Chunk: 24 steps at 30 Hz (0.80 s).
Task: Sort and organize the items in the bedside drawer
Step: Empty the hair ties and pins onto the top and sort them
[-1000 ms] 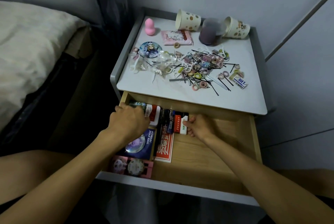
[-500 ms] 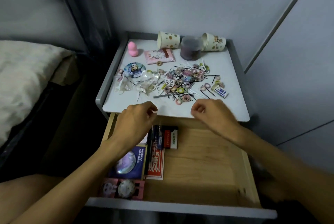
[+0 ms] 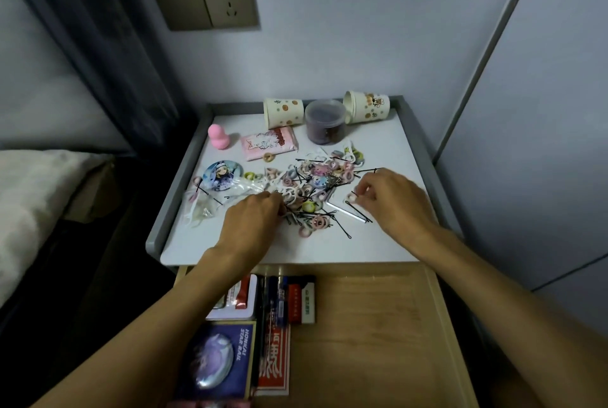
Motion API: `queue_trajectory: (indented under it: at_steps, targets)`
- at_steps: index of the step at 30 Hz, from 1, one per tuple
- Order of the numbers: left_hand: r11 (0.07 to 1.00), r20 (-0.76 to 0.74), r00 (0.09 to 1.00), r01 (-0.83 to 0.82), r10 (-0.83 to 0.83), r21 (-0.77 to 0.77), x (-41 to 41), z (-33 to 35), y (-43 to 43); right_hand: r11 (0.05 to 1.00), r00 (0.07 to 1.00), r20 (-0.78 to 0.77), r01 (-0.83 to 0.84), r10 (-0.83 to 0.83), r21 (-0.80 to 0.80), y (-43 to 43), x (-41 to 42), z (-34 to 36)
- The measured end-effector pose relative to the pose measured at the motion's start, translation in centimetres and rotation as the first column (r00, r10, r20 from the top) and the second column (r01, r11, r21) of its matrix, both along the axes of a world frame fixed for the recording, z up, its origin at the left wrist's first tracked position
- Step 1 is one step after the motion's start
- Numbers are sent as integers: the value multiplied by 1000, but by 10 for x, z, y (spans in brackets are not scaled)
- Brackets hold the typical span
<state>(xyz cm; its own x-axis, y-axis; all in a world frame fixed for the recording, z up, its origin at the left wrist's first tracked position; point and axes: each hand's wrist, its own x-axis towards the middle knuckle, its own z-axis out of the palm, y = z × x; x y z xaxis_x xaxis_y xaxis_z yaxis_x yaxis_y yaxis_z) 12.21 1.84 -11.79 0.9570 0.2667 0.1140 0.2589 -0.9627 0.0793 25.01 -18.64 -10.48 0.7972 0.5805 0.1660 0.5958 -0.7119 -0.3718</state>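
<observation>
Starting nearest, the open drawer holds a blue badge card and red packs along its left side. Just beyond it, on the counter, both hands work the pile of hair ties and bobby pins. The left hand curls its grip into the pile's near-left edge; what it holds I cannot tell. The right hand pinches a small hair tie at the pile's right edge. That puts it nearer the tipped paper cup and the lidded jar at the back, which are likely destinations. The pins lie criss-crossed, sharing no axis.
</observation>
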Motion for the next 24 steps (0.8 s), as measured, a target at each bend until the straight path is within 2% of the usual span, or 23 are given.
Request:
queue_trajectory:
  at_steps: [3,6,8,11,12,14,16,20,22,24]
  targets:
    - [993,-42,998,46,-42,109,3,1,3,986,987,-9,-158,157,-46,10,-20,-3]
    - [974,-37,992,124,-119,188,3,-1,4,979,985,92,-134,149,-156,18,-28,-8]
    - [972,-38,987,162,-158,172,2,-5,8,971,983,128,-99,129,-217,21,-30,-5]
    - [974,-12,976,218,-218,57,-1,-5,14,953,987,119,-64,104,-296,26,-34,-1]
    - [976,16,976,219,-218,-14,-2,-1,12,949,991,106,-49,86,-311,27,-34,0]
    - [955,75,987,155,-140,-254,-6,14,8,947,995,84,-29,59,-319,28,-34,1]
    - [876,69,997,57,-28,-478,-13,25,4,949,997,61,-27,49,-313,29,-35,1]
    - [687,47,992,-48,119,-725,-34,32,3,958,1000,19,-1,7,-288,28,-32,-2]
    - [471,-1,976,-105,217,-876,-44,35,2,982,1000,18,20,-17,-187,28,-32,2]
    - [224,-59,957,-127,285,-966,-49,41,-1,1000,1000,2,-19,19,12,29,-40,8]
